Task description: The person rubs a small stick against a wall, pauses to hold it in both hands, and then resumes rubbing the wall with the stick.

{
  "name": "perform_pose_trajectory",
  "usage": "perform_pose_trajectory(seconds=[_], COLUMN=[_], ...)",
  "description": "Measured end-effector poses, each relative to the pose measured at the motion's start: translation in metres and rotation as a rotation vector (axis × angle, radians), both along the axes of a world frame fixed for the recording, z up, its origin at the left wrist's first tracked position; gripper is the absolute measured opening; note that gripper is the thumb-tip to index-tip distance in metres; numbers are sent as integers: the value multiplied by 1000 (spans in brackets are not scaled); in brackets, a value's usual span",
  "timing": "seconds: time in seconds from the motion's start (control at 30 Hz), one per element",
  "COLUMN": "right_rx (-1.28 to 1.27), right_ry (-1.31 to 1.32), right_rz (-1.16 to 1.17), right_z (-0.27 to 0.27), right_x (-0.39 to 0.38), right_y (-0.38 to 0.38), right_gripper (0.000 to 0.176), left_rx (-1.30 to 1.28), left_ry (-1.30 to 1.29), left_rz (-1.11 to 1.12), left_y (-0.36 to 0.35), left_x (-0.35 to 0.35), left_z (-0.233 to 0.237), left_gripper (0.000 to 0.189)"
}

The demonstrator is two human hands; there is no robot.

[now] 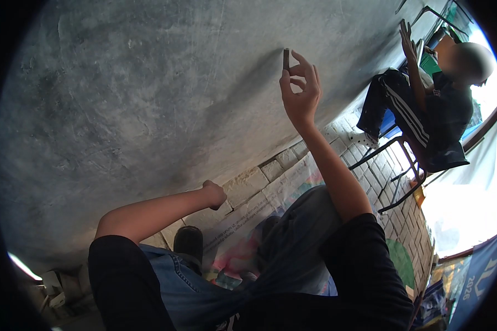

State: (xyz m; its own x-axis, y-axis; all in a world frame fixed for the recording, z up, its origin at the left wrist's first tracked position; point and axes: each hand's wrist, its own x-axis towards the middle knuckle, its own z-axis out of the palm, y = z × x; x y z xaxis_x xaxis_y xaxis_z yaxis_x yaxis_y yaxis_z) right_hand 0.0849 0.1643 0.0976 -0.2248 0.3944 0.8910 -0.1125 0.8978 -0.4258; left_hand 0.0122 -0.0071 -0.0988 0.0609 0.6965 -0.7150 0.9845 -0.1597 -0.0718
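Observation:
My right hand [302, 88] is raised to the grey plastered wall [149, 99] and pinches a small dark bar [286, 59] between thumb and fingers. The bar is held upright at or very near the wall surface; whether it touches cannot be told. Its shadow falls on the wall to the left. My left hand [215, 195] is curled into a fist low down, close to the foot of the wall, with nothing showing out of it.
A printed banner [234, 234] lies on the brick paving [395, 204] beneath my legs. At the right, another person [442, 110] in dark clothes sits on a metal-framed chair [406, 165], one hand raised near the wall. A blue banner [475, 281] hangs at the lower right.

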Motion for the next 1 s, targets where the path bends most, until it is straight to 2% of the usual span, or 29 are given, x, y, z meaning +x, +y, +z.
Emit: perform_pose_trajectory(seconds=[0.1, 0.2, 0.33, 0.4, 0.53, 0.77, 0.87, 0.93, 1.0], right_rx=[-23, 40, 125, 426, 531, 455, 437, 439, 434], right_ry=[1, 17, 41, 43, 16, -26, -138, -321, -351], right_rz=[-17, -96, -85, -159, -177, -96, -140, -202, -188], right_z=[1, 2, 4, 10, 12, 11, -3, -9, -15], right_x=[-2, -1, -3, -2, -11, -4, 11, 24, 34], right_y=[8, 18, 15, 10, 3, 8, 13, 22, 28], right_gripper=[39, 36, 35, 35, 35, 38, 38, 34, 34], left_rx=[7, 8, 42, 44, 50, 68, 54, 55, 73], left_ry=[3, -7, -28, -29, -47, -26, -9, -5, -25], left_rz=[-6, -11, -32, -36, -25, -30, -38, -40, -59], left_y=[0, 0, -2, -2, -3, -7, -4, -2, -2], left_x=[0, 0, 0, 1, 1, -2, 1, 1, 3], left_z=[-2, -3, -3, -2, -4, -10, -3, 1, 4], left_gripper=[29, 30, 24, 25, 24, 23, 23, 23, 23])
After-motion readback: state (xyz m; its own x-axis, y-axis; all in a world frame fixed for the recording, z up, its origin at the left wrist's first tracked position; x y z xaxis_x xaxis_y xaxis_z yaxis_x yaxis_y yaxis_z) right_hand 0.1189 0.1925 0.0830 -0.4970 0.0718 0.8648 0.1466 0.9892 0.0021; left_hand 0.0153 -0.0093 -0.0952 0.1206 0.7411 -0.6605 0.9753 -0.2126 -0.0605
